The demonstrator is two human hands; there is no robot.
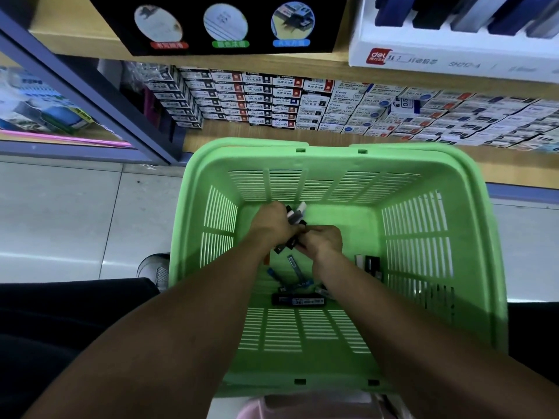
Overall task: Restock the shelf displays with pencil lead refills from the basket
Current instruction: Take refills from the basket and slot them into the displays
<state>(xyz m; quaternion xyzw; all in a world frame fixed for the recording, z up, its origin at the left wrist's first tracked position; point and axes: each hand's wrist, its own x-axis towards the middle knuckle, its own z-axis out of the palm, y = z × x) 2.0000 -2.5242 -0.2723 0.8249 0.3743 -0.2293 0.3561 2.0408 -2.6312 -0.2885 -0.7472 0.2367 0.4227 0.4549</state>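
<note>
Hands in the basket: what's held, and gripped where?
The left hand grips a bundle of lead refill cases around their middles; ends stick out both sides. The right hand pinches the bundle's lower ends. Exact finger contact can't be told.

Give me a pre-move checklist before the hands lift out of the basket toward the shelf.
1. Left hand holds a bundle of refill packs: ok.
2. Right hand grips the bundle's lower end: ok.
3. Bundle held securely, none slipping: cannot tell.
4. Green basket rim clear above the hands: ok.
5. Basket emptied: not ok, loose packs remain on the floor.
6. Free slot in the white display box: cannot tell.
</note>
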